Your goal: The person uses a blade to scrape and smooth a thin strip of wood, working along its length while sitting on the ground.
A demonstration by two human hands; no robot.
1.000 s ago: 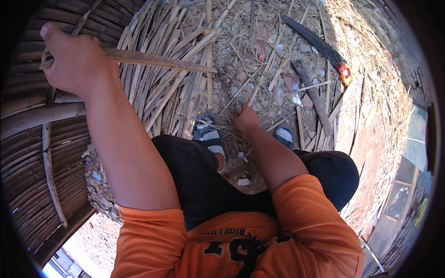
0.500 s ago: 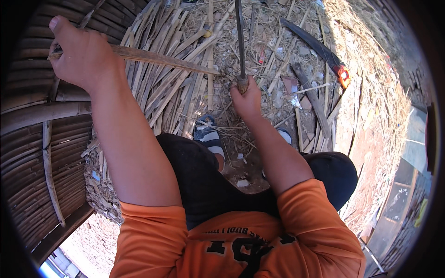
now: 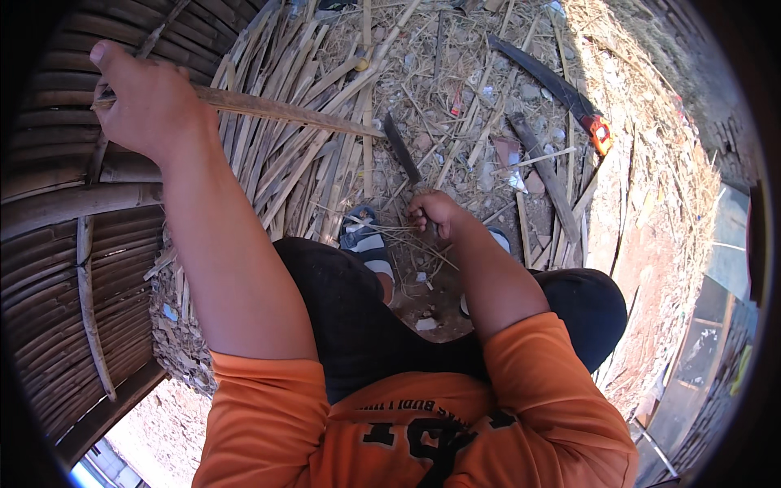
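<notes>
My left hand (image 3: 154, 110) is raised at the upper left, its fingers wrapped round one end of a bamboo strip (image 3: 281, 109). The strip slants right and slightly down, its free end over the littered ground. In front of my feet, my right hand (image 3: 437, 212) grips a machete (image 3: 400, 148) by its handle, most of which the fingers hide. The dark blade points away from me, leaning left, and its tip is close to the strip's free end. From this view I cannot tell whether the two touch.
Many split bamboo strips (image 3: 272, 163) lie piled at the left. A saw (image 3: 561, 88) with an orange handle rests at the far right, beyond a dark wooden piece (image 3: 547, 175). A bamboo-slat wall (image 3: 45, 276) stands on my left. My sandalled left foot (image 3: 368, 244) is near the pile.
My right hand has drawn nearer to me, and the machete has swung so its blade leans left and looks shorter. My left hand and the strip have shifted only slightly.
</notes>
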